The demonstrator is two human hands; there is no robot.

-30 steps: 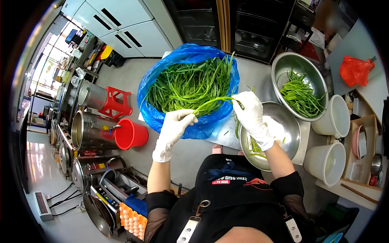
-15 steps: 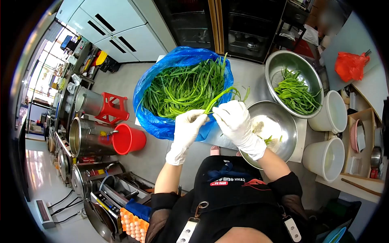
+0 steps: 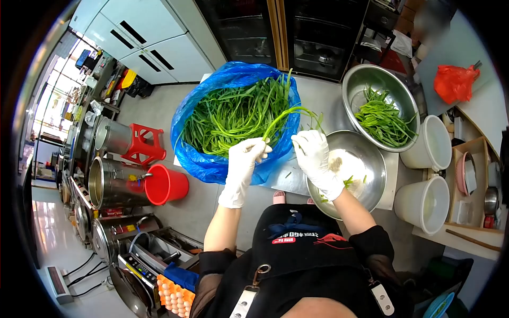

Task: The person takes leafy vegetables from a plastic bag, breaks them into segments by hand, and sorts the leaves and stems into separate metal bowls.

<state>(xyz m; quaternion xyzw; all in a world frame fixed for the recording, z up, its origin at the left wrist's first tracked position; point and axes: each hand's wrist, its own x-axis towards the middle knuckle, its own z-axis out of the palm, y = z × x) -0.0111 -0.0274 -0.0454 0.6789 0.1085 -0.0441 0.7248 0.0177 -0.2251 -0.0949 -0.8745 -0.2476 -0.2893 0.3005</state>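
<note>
The single camera sits on the person's head and looks forward and steeply down, so the apron (image 3: pixel 302 257) fills the bottom of the view and the white cupboard (image 3: pixel 146 45) and glass doors (image 3: pixel 324 34) stand along the top. The left hand (image 3: pixel 246 158) and right hand (image 3: pixel 313 153) are near, around the middle, with the blue bag (image 3: pixel 204 168) just beyond; the wide lens curves the room and reaches from the steel pot (image 3: pixel 124 183) on the left to the white buckets (image 3: pixel 424 204) on the right.

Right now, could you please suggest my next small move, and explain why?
Perhaps bring the white-gloved right hand to the long green stalk: the white-gloved left hand holds it, and the right hand seems not to grip it.
</note>
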